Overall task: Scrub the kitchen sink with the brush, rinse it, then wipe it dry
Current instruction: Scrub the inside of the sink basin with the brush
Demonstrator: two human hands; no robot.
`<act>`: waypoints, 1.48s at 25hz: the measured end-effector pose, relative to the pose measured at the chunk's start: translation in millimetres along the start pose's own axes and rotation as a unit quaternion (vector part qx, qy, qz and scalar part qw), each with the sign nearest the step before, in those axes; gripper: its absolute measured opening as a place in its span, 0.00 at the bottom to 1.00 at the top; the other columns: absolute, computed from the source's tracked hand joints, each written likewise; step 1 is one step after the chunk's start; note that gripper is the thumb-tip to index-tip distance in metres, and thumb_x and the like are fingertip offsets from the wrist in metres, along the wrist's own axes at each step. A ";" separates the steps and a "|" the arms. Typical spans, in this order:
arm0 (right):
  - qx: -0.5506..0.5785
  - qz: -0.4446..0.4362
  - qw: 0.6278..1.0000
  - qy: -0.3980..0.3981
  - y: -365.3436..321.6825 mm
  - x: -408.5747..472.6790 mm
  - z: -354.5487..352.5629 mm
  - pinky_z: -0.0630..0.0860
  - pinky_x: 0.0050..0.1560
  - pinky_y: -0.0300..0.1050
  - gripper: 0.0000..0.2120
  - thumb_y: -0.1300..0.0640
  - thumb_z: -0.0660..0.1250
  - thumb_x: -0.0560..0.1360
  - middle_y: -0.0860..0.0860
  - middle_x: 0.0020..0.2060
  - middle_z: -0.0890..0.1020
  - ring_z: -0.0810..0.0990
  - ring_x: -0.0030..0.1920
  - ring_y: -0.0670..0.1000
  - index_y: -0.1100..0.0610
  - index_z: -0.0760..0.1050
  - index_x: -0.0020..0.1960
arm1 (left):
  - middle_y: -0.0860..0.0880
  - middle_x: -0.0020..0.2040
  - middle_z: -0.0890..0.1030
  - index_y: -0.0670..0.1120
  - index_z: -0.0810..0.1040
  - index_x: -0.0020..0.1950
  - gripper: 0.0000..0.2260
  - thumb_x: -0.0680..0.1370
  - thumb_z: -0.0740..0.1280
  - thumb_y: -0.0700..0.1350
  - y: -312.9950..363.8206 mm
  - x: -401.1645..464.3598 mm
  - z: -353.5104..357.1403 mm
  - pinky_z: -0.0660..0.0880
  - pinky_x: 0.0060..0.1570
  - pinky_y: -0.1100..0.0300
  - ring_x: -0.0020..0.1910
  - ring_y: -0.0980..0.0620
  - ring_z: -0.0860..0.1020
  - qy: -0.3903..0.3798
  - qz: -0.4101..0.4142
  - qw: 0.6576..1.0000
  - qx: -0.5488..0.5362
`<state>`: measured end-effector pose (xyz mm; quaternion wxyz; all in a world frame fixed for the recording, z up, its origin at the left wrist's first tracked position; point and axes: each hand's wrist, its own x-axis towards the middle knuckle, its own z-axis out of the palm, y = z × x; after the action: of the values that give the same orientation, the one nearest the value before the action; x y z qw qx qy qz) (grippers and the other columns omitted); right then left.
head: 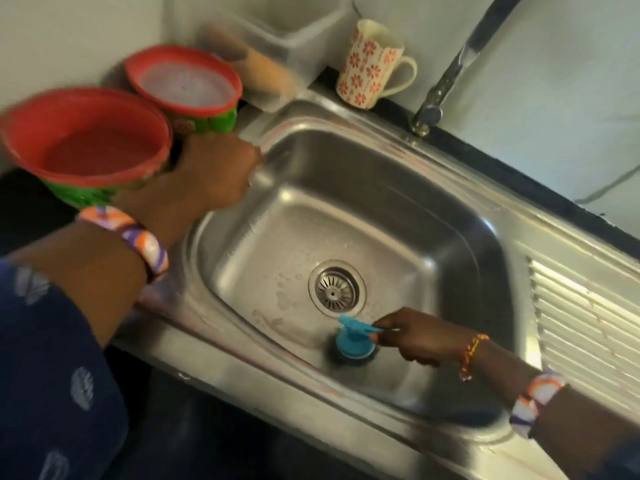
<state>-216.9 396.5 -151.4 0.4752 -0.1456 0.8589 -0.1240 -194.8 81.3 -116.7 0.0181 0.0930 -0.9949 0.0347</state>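
Observation:
A steel sink (450, 216) fills the middle of the view, its basin wet with droplets around the drain (336, 288). A round brush (353, 342) with a blue top and dark bristles stands on the basin floor near the front wall. My right hand (412, 339) pinches the brush's blue handle. My left hand (204, 174) lies at the sink's far left corner with its fingers curled down by the rim. It is blurred, and anything under the fingers is hidden.
Two green tubs, one with a red rim (83, 140) and one with a red lid (183, 81), stand left of the sink. A flowered mug (370, 64) and a clear plastic box (277, 39) sit behind it. The tap (450, 71) rises at the back. A ribbed drainboard (585, 334) lies to the right.

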 end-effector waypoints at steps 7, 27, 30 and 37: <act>0.332 -0.281 0.895 0.095 -155.7 -37.5 -61.0 0.55 0.18 0.31 0.08 0.63 0.59 0.78 0.49 0.28 0.72 0.62 0.19 0.41 0.51 0.72 0.48 | 0.46 0.57 0.79 0.51 0.74 0.61 0.13 0.77 0.62 0.51 -22.7 -56.7 -66.0 0.74 0.47 0.54 0.56 0.41 0.78 0.073 -0.087 0.991 -0.068; -0.050 -0.386 0.835 0.389 -291.4 33.8 -86.3 0.61 0.34 0.42 0.14 0.57 0.58 0.74 0.58 0.33 0.77 0.75 0.41 0.55 0.64 0.79 0.44 | 0.44 0.65 0.72 0.42 0.70 0.66 0.22 0.80 0.58 0.56 -48.0 -48.0 -56.8 0.72 0.54 0.54 0.62 0.44 0.73 -0.013 -0.088 0.996 -0.017; -0.116 -0.353 0.857 0.358 -281.1 47.7 -74.1 0.67 0.44 0.41 0.15 0.57 0.58 0.77 0.60 0.51 0.81 0.78 0.54 0.59 0.59 0.79 0.58 | 0.44 0.66 0.71 0.43 0.69 0.67 0.22 0.80 0.58 0.56 -49.2 -49.5 -54.8 0.72 0.55 0.53 0.64 0.45 0.72 -0.024 -0.084 0.996 -0.027; 0.255 -0.425 0.818 0.291 -244.9 -8.9 -94.8 0.58 0.19 0.31 0.08 0.59 0.62 0.78 0.50 0.26 0.71 0.62 0.17 0.40 0.54 0.79 0.51 | 0.43 0.71 0.66 0.42 0.64 0.72 0.25 0.80 0.57 0.55 -49.6 -54.3 -47.9 0.61 0.70 0.52 0.71 0.44 0.65 -0.030 -0.093 0.995 -0.009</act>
<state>-260.9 179.9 -9.4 0.1228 -0.3268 0.7474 -0.5652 -130.8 46.1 -68.0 -0.0083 0.1856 -0.9824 0.0207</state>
